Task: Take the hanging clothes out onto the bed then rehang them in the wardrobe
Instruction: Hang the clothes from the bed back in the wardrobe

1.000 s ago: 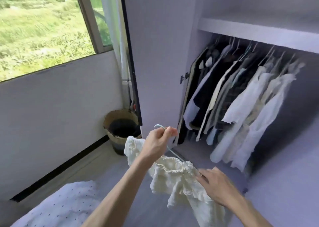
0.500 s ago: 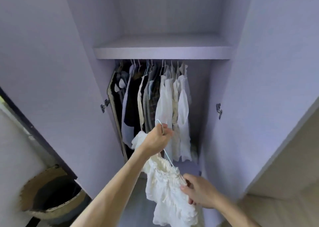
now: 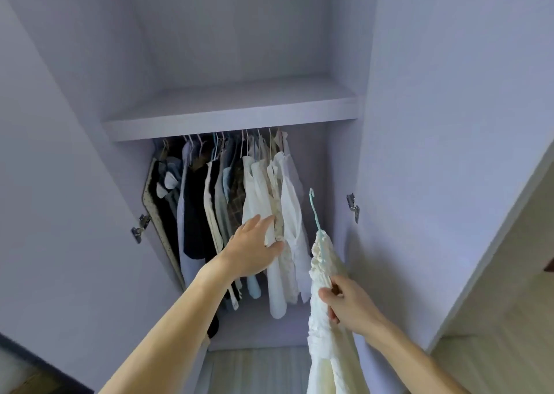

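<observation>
Hanging clothes (image 3: 239, 195) pack the left and middle of the wardrobe, tight under the shelf (image 3: 230, 114). A padded board (image 3: 156, 213) lines the left side. Free room lies on the right, between the last white shirt (image 3: 289, 201) and the right wall (image 3: 349, 165), where a hinge (image 3: 353, 206) juts out. The left hand (image 3: 251, 249) lies flat against the white shirts beside this gap. The hanger (image 3: 315, 213) in front of the gap carries a white garment (image 3: 323, 318) gripped by the right hand (image 3: 349, 303). Both doors stand wide open.

shelf (image 3: 230, 114): above the hanging clothes (image 3: 254, 201)
hanging clothes: inside the wardrobe (image 3: 325, 159), left part
held garment (image 3: 323, 261): right of them
</observation>
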`<state>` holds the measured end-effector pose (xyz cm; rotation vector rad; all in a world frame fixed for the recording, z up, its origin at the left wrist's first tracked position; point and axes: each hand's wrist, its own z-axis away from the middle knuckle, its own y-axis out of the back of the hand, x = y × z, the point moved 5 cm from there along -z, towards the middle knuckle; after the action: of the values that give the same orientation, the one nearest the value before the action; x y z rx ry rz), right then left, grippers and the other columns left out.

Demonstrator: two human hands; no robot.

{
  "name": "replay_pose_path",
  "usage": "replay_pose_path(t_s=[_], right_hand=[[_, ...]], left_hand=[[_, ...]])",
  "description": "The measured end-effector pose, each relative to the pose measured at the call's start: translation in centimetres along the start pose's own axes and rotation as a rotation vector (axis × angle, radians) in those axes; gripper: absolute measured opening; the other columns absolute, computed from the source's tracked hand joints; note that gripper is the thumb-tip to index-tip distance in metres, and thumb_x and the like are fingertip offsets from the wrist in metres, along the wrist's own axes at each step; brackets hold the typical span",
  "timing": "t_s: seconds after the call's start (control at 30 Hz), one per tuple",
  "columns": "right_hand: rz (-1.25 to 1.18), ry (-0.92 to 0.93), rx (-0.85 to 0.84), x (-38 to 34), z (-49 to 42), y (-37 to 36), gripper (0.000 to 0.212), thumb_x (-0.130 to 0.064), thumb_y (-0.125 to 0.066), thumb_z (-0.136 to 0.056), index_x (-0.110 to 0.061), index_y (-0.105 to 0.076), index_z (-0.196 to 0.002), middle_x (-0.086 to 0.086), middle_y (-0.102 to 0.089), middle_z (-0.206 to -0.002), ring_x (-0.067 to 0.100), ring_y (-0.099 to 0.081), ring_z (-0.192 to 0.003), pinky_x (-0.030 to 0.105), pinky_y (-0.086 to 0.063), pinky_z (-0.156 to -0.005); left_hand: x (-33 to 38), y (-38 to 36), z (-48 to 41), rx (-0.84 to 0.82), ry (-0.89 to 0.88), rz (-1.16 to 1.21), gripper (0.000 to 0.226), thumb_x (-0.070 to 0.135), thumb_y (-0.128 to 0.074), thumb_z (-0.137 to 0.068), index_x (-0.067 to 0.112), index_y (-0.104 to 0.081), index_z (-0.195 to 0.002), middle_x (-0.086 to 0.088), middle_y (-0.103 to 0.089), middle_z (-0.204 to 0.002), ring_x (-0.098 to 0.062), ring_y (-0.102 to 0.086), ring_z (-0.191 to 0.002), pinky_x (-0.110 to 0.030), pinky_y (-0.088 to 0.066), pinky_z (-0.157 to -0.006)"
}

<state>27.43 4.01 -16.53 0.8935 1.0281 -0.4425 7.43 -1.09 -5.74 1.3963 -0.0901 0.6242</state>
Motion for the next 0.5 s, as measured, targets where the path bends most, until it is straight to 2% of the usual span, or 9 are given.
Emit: replay_pose_path(t_s=[0.1, 0.2, 0.33, 0.5], right_hand=[[0.036, 0.011, 0.06, -1.0, -4.2, 1.4, 0.027, -0.018, -0.052, -0.097, -0.014, -0.034, -0.076, 0.006, -0.05, -0.063, 0.011, -0.048, -0.045, 0.024, -0.038, -0.05], [0.122, 0.001, 0.107, -1.5, -9.5, 2.8, 0.029, -0.023, -0.052, -0.097, -0.015, -0.035, -0.075, 0.003, -0.054, -0.059, 0.013, -0.05, -0.047, 0.03, -0.042, -0.058], [0.196, 0.001, 0.164, -2.7, -17.1, 4.8, 0.028, -0.027, -0.051, -0.094, -0.015, -0.036, -0.074, 0.005, -0.054, -0.066, 0.028, -0.058, -0.065, 0.04, -0.049, -0.068], [0.283, 0.075, 0.218, -6.3, -25.7, 7.8, 0.02, -0.028, -0.048, -0.099, -0.011, -0.049, -0.088, 0.003, -0.058, -0.082, 0.023, -0.054, -0.076, 0.033, -0.038, -0.067]], left_hand=[[-1.8, 1.7, -3.0, 0.073, 0.033, -0.094, 0.072, 0.052, -0.04, -0.102, 0.032, -0.002, -0.16, 0.001, 0.009, -0.167, -0.02, 0.012, -0.153, -0.048, 0.0, -0.124], [-2.9, 4.3, -6.3, 0.176, 0.04, -0.191, 0.072, 0.051, -0.038, -0.102, 0.032, 0.002, -0.159, -0.001, 0.016, -0.166, -0.023, 0.017, -0.152, -0.053, 0.003, -0.123], [-3.5, 8.8, -11.0, 0.347, 0.025, -0.4, 0.074, 0.053, -0.038, -0.101, 0.033, 0.004, -0.159, -0.003, 0.02, -0.165, -0.029, 0.015, -0.152, -0.059, 0.0, -0.121], [-4.0, 15.0, -17.4, 0.525, 0.014, -0.519, 0.078, 0.056, -0.036, -0.1, 0.036, 0.013, -0.157, -0.002, 0.021, -0.165, -0.032, 0.013, -0.152, -0.061, -0.001, -0.121]])
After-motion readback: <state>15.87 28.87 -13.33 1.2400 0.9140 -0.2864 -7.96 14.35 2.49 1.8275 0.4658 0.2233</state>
